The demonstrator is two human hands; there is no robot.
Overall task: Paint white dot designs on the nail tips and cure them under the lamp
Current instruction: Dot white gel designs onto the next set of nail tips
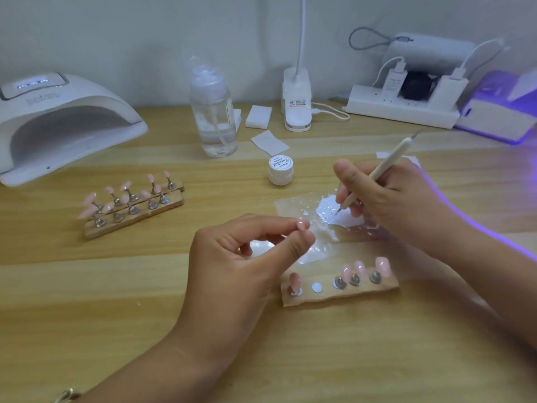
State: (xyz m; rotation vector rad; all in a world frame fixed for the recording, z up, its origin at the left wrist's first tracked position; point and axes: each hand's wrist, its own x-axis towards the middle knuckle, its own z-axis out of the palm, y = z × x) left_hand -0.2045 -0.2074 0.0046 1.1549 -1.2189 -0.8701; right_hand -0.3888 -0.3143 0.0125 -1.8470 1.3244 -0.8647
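Nearest me is my left forearm, and above it my left hand (232, 263) is curled, thumb and forefinger pinching one pink nail tip (303, 224) just above the table (87, 301). My right hand (389, 196) grips the dotting pen (377, 175) as one holds a pencil, its fine point down in a puddle of white paint (337, 212) spread on a clear sheet (290, 205).

Just beneath both hands lies a wooden holder (360, 292) carrying four pink tips on small metal stands, with one bare white spot (317, 287) between the first stand and the other three. Beyond the sheet stands a small white jar (280, 170), its lid on.

To the left, two more wooden holders (133, 207) lie side by side, touching, each lined with pink tips. Behind them sits a white curing lamp (64, 123) with its mouth facing me. At the far right a second lamp (494, 112) glows violet. Along the back stand a clear pump bottle (213, 112), some white pads (258, 116), the clip base of a desk light (297, 103) and a power strip (401, 109) with plugs in it.
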